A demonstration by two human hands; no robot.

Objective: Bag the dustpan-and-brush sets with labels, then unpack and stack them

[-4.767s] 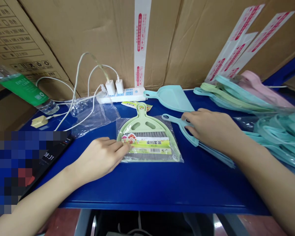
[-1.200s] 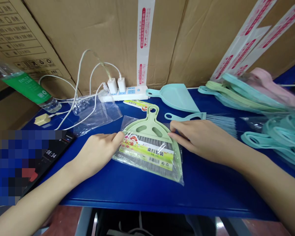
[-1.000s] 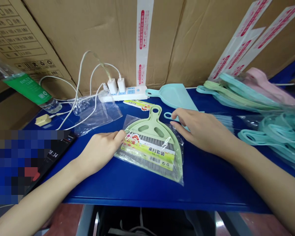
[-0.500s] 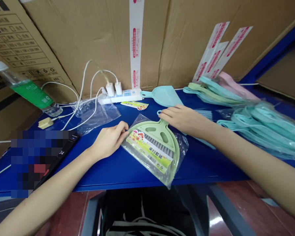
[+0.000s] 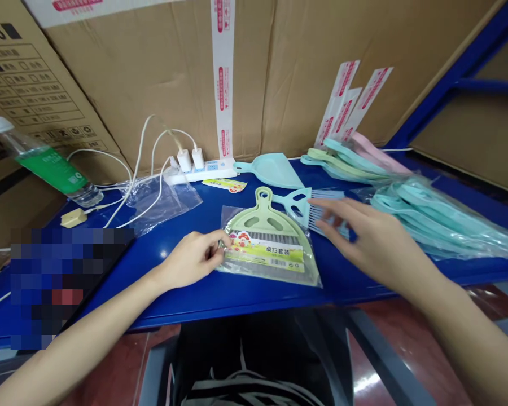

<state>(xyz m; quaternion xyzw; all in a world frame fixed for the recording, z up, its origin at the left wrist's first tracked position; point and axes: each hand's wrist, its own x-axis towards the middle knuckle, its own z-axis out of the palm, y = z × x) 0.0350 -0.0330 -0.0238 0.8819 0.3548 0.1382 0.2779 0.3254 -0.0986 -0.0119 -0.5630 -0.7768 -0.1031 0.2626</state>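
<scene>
A green dustpan and brush set in a clear plastic bag lies flat on the blue table, its printed label across the bristles. My left hand pinches the left edge of that bag between thumb and curled fingers. To the right, my right hand hovers with thumb and fingers apart, holding nothing. Close to its fingertips is an unwrapped light-blue hand brush, partly behind the green set and partly covered by my hand. Farther back lies a light-blue dustpan.
Bagged blue, green and pink dustpan sets are piled at the right. A white power strip with chargers and cables, a loose label card and a water bottle stand or lie toward the back left. Cardboard walls the rear.
My right hand has let go of the green set's handle and moved right, fingers spread. The set has turned so its handle points away. My left hand keeps its pinch.
</scene>
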